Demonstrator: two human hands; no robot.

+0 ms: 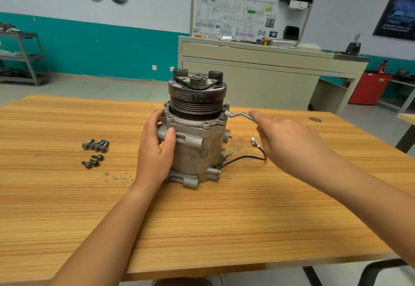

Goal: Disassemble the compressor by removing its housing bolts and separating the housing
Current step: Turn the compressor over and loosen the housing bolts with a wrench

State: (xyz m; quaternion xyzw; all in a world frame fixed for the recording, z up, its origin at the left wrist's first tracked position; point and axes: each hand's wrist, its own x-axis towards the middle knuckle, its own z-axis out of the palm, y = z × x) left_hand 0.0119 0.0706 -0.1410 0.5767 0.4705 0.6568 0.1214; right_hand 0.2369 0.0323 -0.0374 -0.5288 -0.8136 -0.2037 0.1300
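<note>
Workshop walls in white and teal stand behind a wooden table, and on it, between the two hands, the compressor stands upright on its end. The left hand clasps the compressor's left side just under the top flange, thumb across the front and fingers wrapped round the far edge. The right hand closes over the handle of a bent wrench; the back of the hand hides most of the handle. The wrench's far end sits at a bolt on the flange corner nearest that hand. Above both grips rises the dark grooved pulley. Under the right hand a black wire loops out from the compressor's base across the table. Well to the left of the left hand lie loose bolts in two small clusters, apart from the compressor. Far beyond the hands stand a beige cabinet and a chart on top of it.
</note>
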